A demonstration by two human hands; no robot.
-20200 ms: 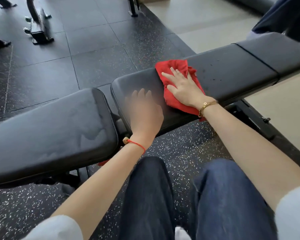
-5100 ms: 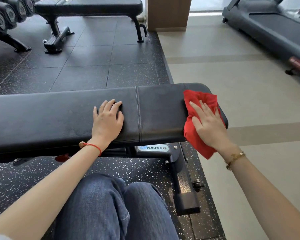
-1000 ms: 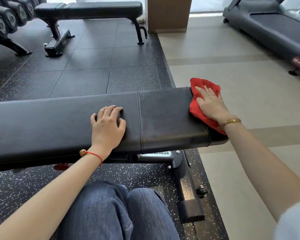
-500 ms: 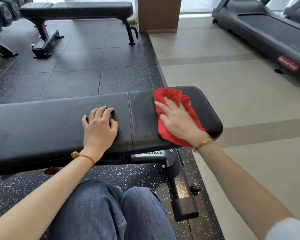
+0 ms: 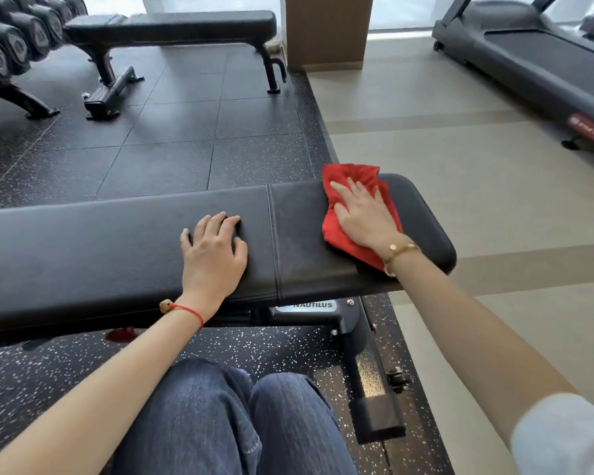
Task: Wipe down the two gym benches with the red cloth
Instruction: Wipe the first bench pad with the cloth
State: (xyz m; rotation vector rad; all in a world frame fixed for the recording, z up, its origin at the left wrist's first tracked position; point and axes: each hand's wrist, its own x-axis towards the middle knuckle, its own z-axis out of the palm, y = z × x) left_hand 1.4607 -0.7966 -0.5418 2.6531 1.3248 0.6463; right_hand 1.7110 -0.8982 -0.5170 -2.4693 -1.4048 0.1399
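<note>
**Bright daylight, wide-angle warp, mostly sharp**

We see daylight entering from the windows at the top edge, blown out white there. It leaves soft sheen on the near bench [image 5: 124, 241] pad and the floor tiles [image 5: 172, 132]. We note faint shadows under the hands. Straight lines bow toward the edges. The sleeve [image 5: 563, 437] at lower right is blurred; centre is crisp.
</note>
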